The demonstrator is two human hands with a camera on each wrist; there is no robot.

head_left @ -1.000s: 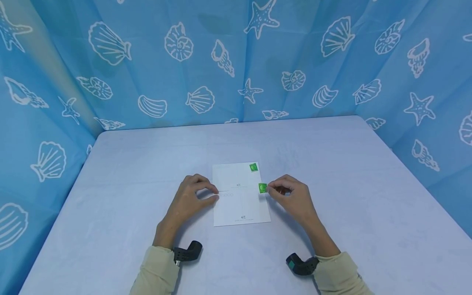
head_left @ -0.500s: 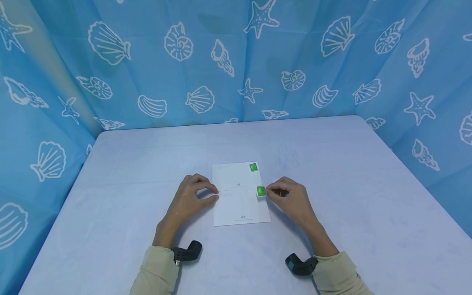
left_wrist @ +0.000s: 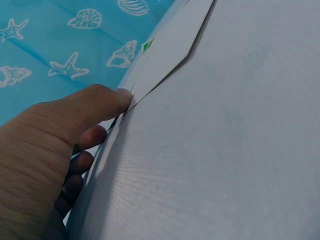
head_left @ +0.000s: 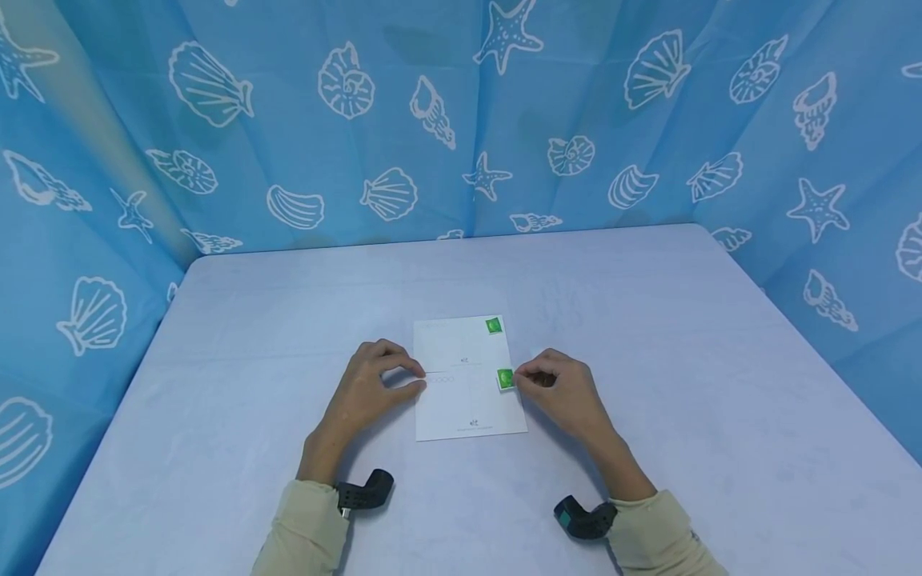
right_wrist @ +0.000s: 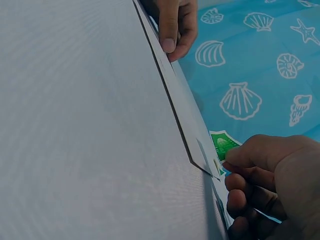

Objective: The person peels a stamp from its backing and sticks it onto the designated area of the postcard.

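The right hand point(head_left: 558, 388) pinches a green stamp point(head_left: 505, 379) at the postcard's point(head_left: 468, 400) 3 o'clock edge, mid-placement. The left hand point(head_left: 367, 392) pinches its 9 o'clock edge against the surface point(head_left: 648, 448). Pressing the stamp flat likely comes next.

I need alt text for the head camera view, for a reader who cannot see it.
A right hand pinches a green stamp at the right edge of white cards, while the left hand grips their left edge. A second stamp sits at the top right corner.
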